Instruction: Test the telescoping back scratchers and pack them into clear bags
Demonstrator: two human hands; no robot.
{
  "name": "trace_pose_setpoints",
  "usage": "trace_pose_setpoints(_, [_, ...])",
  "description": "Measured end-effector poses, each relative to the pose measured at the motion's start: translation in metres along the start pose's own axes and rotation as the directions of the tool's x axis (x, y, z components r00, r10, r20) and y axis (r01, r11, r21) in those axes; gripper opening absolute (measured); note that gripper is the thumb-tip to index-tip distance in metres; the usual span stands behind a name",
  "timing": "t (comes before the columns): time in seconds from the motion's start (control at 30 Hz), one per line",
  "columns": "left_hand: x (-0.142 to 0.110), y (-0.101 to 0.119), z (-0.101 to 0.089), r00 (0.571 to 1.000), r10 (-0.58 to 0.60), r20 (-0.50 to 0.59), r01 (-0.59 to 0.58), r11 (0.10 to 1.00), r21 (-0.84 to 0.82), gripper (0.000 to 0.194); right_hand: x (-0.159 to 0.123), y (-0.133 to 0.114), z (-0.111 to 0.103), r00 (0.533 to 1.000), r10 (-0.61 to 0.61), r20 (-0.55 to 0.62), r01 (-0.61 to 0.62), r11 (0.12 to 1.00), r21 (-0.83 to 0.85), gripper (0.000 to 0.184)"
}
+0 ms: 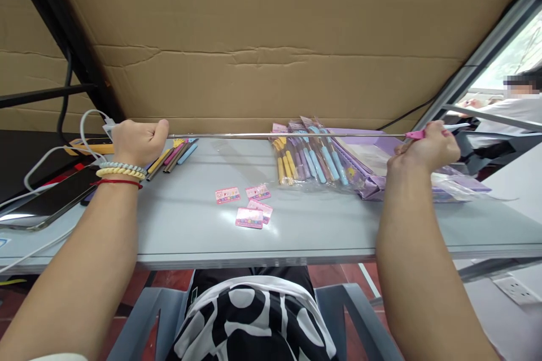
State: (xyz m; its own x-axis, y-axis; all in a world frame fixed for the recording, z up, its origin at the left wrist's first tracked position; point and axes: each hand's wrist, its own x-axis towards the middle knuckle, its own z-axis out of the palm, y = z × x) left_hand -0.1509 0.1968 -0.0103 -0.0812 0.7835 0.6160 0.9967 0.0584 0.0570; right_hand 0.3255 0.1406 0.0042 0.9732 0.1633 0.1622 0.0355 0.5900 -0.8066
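A telescopic back scratcher is drawn out into a long thin metal rod, level above the table. Its left end is inside my left hand, closed in a fist. My right hand grips the pink part at the other end; a whitish tip sticks out beyond the fingers. Near my left wrist lie several collapsed back scratchers in yellow, pink, brown and blue. Below the rod, several bagged back scratchers with yellow, purple and blue handles lie side by side. Small pink printed cards are on the table.
A purple open box with clear plastic stands by my right forearm. At left are a phone, white cables and a yellow-edged object. Cardboard forms the back wall. Another person sits at far right.
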Motion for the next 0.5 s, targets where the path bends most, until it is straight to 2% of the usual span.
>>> trace_pose_setpoints(0.13, [-0.001, 0.001, 0.0, 0.999, -0.032, -0.036, 0.033, 0.999, 0.024, 0.055, 0.0, 0.003, 0.002, 0.997, -0.029, 0.071, 0.029, 1.0, -0.001, 0.025])
trace_pose_setpoints(0.3, [-0.002, 0.006, -0.005, 0.999, -0.012, -0.049, 0.015, 0.998, 0.056, 0.051, -0.001, 0.002, 0.005, 0.996, 0.068, 0.063, -0.072, 0.996, 0.053, 0.023])
trace_pose_setpoints(0.4, [-0.003, 0.008, -0.004, 0.997, -0.022, -0.072, 0.026, 0.998, 0.053, 0.05, -0.006, -0.001, 0.004, 0.988, 0.133, 0.077, -0.139, 0.988, 0.07, 0.033])
trace_pose_setpoints(0.5, [-0.002, 0.009, -0.004, 0.996, -0.053, -0.067, 0.057, 0.997, 0.055, 0.048, -0.011, -0.003, 0.002, 0.983, 0.135, 0.124, -0.149, 0.983, 0.111, 0.038])
